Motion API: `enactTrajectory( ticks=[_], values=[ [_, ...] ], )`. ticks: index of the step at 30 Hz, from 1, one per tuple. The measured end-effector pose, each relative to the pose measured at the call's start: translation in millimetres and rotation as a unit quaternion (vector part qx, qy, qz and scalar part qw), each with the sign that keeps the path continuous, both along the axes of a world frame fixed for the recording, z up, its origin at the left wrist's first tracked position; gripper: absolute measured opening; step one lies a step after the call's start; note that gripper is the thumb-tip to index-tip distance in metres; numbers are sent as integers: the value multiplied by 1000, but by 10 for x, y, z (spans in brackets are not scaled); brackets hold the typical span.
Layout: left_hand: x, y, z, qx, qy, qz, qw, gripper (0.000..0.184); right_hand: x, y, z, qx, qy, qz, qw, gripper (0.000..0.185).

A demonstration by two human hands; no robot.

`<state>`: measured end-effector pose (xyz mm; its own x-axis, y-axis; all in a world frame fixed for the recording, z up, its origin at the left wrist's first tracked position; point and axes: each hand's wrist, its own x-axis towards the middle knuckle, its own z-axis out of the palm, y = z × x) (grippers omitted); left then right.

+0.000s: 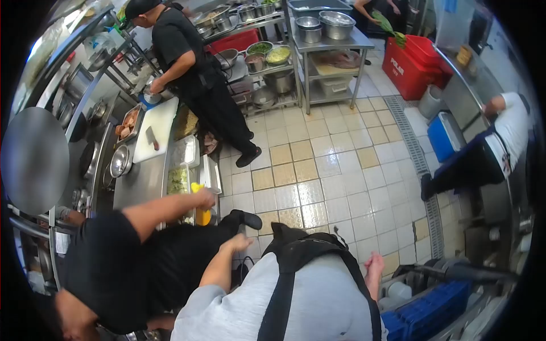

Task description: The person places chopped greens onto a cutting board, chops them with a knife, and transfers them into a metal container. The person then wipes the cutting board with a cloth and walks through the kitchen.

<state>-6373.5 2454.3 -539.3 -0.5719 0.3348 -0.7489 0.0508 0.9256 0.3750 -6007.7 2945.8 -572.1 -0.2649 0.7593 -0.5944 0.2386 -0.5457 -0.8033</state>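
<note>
My left hand hangs in front of my body at the left, fingers curled in with nothing visible in them. Close by are the dark trousers and shoe of a co-worker. On the other side, my right hand is held low with its fingers curled and no object showing. It is nearest to a blue crate and some white containers at the lower right. Neither hand touches anything that I can make out.
A co-worker in black leans close on my left, a hand over food bins. Another stands at a cutting board with a cleaver. Right: a person at a counter, red coolers, a floor drain. Ahead: a steel table.
</note>
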Motion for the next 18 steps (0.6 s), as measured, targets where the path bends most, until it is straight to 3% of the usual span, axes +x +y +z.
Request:
enactTrajectory(
  ticks=[1, 2, 3, 8, 9, 11, 13, 14, 15, 16, 18],
  values=[
    [161, 20, 64, -49, -50, 3, 998, 59, -160, 369, 30, 9, 21, 10, 1000, 16],
    [259, 290, 635, -72, -109, -65, 989, 57, -338, 720, 80, 29, 15, 30, 999, 16],
    [484, 90, 133, -84, -72, 40, 993, 52, -560, 1048, 134, 51, 9, 51, 997, 16],
    [692, 363, -467, -96, -161, 82, 979, 51, -1709, 2095, 476, 65, 36, 112, 991, 17],
    [554, 661, -265, -50, -168, 96, 980, 51, -1878, 2192, 500, 57, 56, 125, 989, 18],
    [231, 934, -616, -46, -182, 131, 973, 51, -2255, 2263, 500, 56, 27, 178, 982, 19],
    [-382, 1436, -640, -29, -138, 56, 988, 51, -2614, 2439, 348, 62, 10, 227, 972, 19],
    [-707, 1690, -651, -11, -116, 39, 992, 51, -2725, 2512, 167, 66, -1, 302, 951, 21],
    [-950, 1904, -677, 8, -96, 92, 991, 50, -2792, 2589, 90, 66, -13, 376, 924, 23],
    [-1206, 2143, -689, 25, -73, 146, 986, 49, -2886, 2697, 163, 63, -18, 382, 922, 23],
    [-1945, 2824, -111, 12, -89, 119, 989, 46, -3230, 2875, 490, 151, -109, 516, 836, 29]
  ],
)
